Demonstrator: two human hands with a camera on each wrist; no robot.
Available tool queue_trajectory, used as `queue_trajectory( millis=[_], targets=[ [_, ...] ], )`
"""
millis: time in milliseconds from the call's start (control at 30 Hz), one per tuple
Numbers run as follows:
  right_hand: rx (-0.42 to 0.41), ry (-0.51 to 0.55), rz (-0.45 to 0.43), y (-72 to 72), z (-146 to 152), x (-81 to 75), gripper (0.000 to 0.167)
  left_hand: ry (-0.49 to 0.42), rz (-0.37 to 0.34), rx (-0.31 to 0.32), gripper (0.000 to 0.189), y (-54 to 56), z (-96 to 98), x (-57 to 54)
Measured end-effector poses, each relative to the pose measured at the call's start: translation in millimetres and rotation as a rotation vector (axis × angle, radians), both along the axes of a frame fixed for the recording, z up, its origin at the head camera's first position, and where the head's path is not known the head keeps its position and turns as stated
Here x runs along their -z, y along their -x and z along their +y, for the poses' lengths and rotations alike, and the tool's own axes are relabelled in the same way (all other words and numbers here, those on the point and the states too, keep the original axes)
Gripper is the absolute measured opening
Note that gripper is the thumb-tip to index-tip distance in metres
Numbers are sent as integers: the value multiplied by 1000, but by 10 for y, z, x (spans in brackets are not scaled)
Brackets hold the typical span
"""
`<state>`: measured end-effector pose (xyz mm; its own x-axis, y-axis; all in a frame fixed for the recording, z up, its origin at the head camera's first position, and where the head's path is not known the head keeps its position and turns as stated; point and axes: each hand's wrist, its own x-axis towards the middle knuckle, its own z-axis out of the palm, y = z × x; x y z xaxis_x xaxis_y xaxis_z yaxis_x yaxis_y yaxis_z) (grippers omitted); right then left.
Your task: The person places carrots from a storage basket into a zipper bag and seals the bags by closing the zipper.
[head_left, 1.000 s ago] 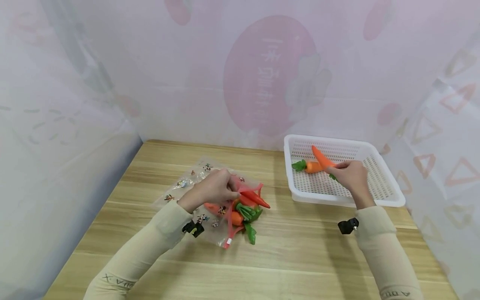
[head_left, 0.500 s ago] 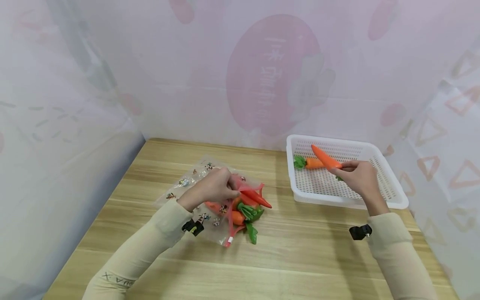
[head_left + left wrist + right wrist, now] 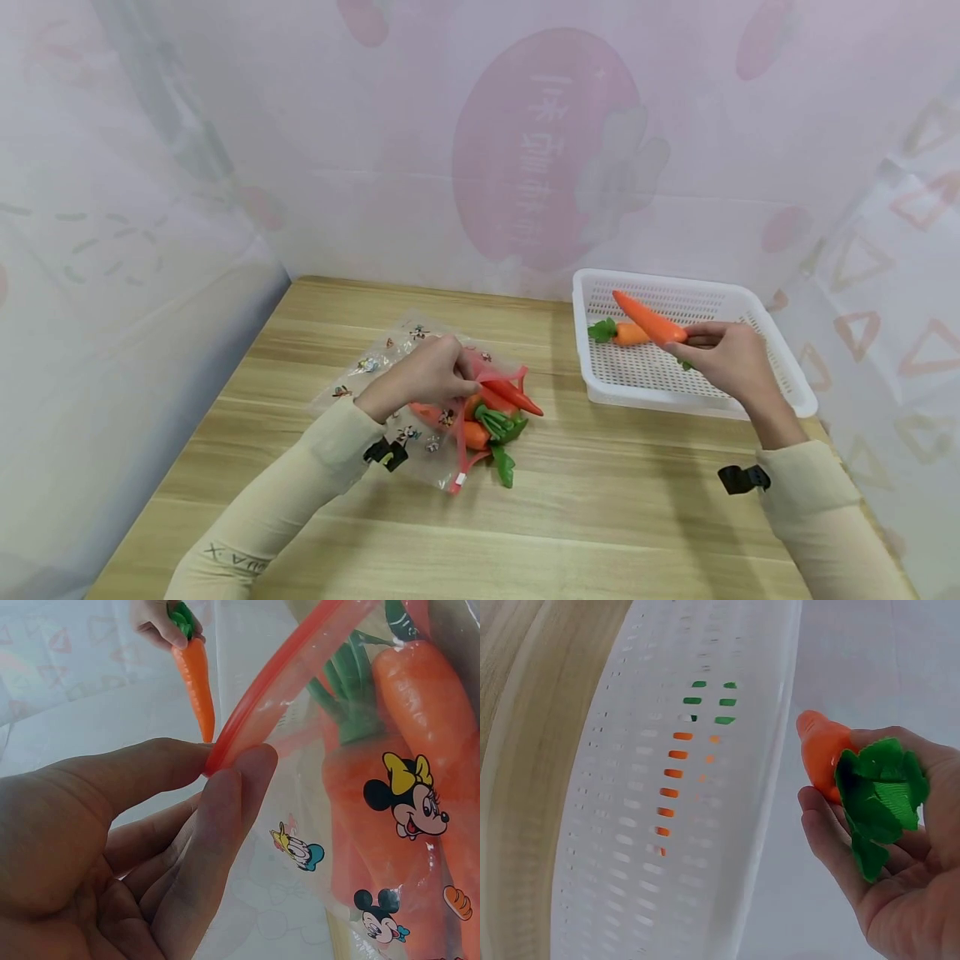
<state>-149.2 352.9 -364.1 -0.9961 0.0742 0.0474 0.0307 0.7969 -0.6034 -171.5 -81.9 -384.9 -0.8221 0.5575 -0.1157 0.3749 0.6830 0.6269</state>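
My left hand [image 3: 431,375] pinches the red zip edge [image 3: 259,694] of a clear cartoon-printed zip bag [image 3: 408,325] between thumb and fingers. Inside the bag are orange carrots [image 3: 424,694] with green tops. At its mouth, a slim red pointed vegetable [image 3: 517,397], a carrot [image 3: 474,436] and green leaves [image 3: 502,467] stick out. Over the white basket [image 3: 667,404], my right hand [image 3: 731,362] grips a carrot [image 3: 647,321] by its thick end, tip pointing up and left. That carrot's leafy top [image 3: 881,795] lies against the palm. Another carrot [image 3: 628,334] lies in the basket, partly hidden.
The slotted basket stands at the back right of the wooden table [image 3: 525,517], near the printed back sheet [image 3: 375,217]. Sheets also hang at the left and right. Table surface separates the bag from the basket.
My right hand has shifted right and slightly nearer, still gripping its carrot, which now tilts lower. The left hand keeps its pinch on the bag with hardly any movement.
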Motion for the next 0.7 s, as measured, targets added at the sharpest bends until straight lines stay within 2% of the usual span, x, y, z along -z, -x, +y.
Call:
queue_trajectory(
  millis=[233, 433, 700],
  targets=[
    [-55, -32, 16, -127, -41, -156, 54, -28, -51, 2, 20, -5, 4, 1],
    [-96, -69, 33, -231, -89, -273, 47, -48, -91, -11, 19, -5, 3, -8],
    [-178, -80, 26, -416, -158, -396, 39, -31, -70, 4, 20, 2, -3, -4]
  ],
)
